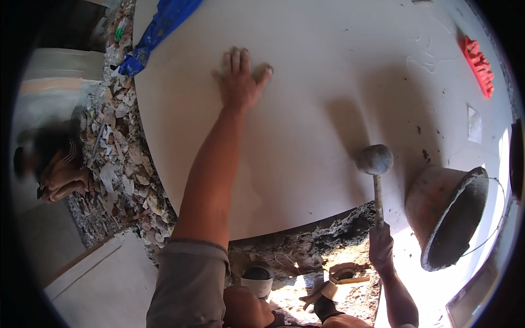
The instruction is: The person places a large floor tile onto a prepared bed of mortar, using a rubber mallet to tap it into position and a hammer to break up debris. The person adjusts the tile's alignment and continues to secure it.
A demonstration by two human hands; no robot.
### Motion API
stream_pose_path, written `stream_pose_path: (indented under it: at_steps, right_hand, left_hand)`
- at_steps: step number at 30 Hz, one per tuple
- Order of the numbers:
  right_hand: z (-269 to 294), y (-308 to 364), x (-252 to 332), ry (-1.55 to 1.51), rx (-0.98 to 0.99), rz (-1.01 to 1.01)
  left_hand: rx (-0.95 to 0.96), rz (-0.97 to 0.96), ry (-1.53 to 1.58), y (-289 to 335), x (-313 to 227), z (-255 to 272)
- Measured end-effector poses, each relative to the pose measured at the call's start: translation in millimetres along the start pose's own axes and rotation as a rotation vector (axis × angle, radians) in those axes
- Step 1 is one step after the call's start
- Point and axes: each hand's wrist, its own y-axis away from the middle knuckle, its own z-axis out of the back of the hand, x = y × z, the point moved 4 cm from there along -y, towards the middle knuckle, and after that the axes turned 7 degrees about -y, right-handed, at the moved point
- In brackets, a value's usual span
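My left hand (239, 82) lies flat with fingers spread on a large pale floor tile (290, 98), its forearm stretched across the surface. In my right hand (381, 247) is a mallet (378, 186), gripped low on its wooden handle. The mallet's dark, rounded head (374, 159) is raised over the pale floor and throws a shadow beside it. The tile's near edge curves past in front of my knees, above broken, rough ground (306, 240).
A mortar-crusted bucket (437, 199) with a wire handle is at the right. Beyond it sits a red object with a bumpy top (478, 66). Rubble (123, 158) borders the tile on the left, near blue plastic sheeting (164, 27). Another person (60, 169) crouches at far left.
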Motion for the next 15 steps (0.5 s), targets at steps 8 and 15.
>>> stream_pose_path:
  at_steps: [8,15]
  right_hand:
    - [-64,-66,54,0.158,-0.117,-0.075]
    - [-105,-96,75,0.048,-0.147,-0.144]
  left_hand:
    - [-0.001,0.247,0.078,-107,44,-17]
    - [-0.037,0.214,0.060,-131,57,-29]
